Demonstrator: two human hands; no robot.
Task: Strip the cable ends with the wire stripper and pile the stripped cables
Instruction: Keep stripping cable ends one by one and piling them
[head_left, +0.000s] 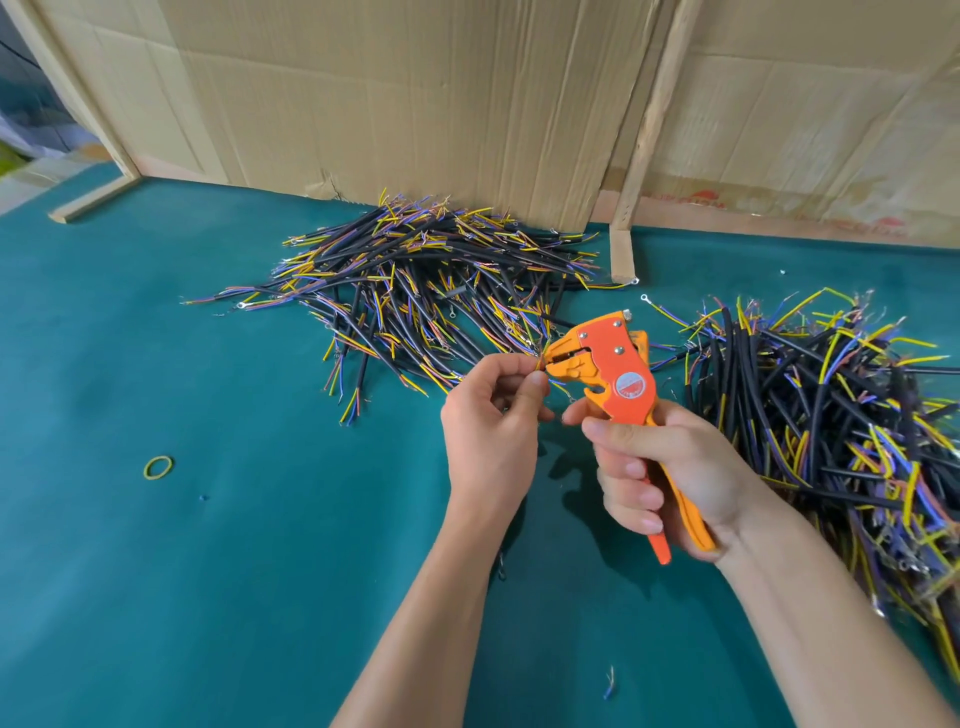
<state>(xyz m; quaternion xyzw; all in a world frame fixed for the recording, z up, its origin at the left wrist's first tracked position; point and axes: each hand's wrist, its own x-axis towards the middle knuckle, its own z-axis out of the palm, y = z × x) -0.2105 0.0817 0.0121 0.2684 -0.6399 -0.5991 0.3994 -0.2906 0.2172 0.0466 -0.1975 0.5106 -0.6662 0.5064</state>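
My right hand grips the handles of an orange and yellow wire stripper, its jaws pointing left. My left hand pinches a thin wire end of a cable between thumb and fingertips, right at the stripper's jaws. Most of that cable is hidden behind my left hand. A spread-out pile of black cables with yellow, blue and brown ends lies behind my hands. A second, denser pile of cables lies to the right.
Everything rests on a teal table cover. Cardboard sheets and wooden strips stand along the back edge. A yellow rubber band lies at the left, and small wire scraps lie near the front.
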